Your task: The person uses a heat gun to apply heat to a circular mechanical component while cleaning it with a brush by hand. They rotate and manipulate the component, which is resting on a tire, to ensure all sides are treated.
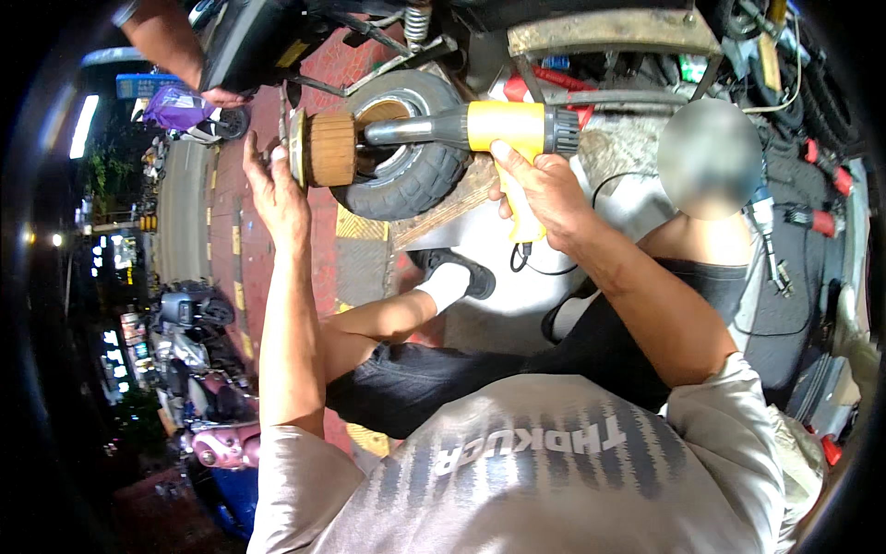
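My left hand (279, 198) holds a brown ribbed cylindrical part (332, 152) by its pale end plate, with a thin shaft sticking out near my fingers. My right hand (540, 185) grips the handle of a yellow heat gun (506, 125), held sideways with its long metal nozzle pointing left at the cylinder’s open side. Behind them lies a knobby black tyre on a rim (415, 189), partly hidden by the nozzle and the cylinder. A black cord hangs from the gun’s handle.
A co-worker’s hand (221, 97) reaches down at the upper left beside a dark scooter (268, 42). A worn bench (609, 32) stands at the top. Tools (812, 220) and cables lie to the right. Parked scooters (203, 388) line the road side at left.
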A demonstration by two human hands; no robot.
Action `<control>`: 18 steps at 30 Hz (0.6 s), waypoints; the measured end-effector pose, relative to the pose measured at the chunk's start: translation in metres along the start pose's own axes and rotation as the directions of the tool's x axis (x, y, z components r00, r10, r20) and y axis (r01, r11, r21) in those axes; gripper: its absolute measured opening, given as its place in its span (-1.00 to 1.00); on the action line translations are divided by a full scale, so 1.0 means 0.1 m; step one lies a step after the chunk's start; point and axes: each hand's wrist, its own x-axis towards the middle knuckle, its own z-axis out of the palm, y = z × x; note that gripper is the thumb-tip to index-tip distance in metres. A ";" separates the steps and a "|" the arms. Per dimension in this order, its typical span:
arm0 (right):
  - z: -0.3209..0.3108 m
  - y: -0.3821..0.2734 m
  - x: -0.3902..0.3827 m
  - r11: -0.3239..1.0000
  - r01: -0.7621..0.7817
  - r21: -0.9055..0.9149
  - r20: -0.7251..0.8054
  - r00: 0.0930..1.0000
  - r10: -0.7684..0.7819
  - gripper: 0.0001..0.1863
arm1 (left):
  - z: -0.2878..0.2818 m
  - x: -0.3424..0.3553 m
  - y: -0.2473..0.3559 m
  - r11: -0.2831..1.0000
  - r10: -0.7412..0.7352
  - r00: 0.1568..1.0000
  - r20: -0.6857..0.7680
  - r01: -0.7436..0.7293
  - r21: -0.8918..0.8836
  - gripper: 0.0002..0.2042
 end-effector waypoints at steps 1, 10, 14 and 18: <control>0.01 0.06 0.01 1.000 0.002 0.003 -0.019 1.000 -0.002 -0.60 | 0.00 -0.03 -0.01 0.996 -0.016 0.999 -0.038 0.019 0.092 -0.35; 0.11 0.14 0.06 0.991 0.001 -0.137 -0.059 0.998 -0.009 -0.50 | -0.06 -0.37 -0.72 0.667 -0.527 0.847 0.064 0.459 -0.587 -0.38; -0.17 0.18 0.03 0.967 0.192 -0.165 0.058 0.981 -0.185 -0.52 | 0.13 -0.30 -0.53 0.452 -0.593 0.783 0.185 0.515 -0.729 -0.43; 0.02 0.09 -0.07 0.989 0.066 -0.129 -0.088 0.993 -0.078 -0.55 | 0.24 -0.07 -0.61 0.222 -0.696 0.674 0.246 0.529 -0.819 -0.31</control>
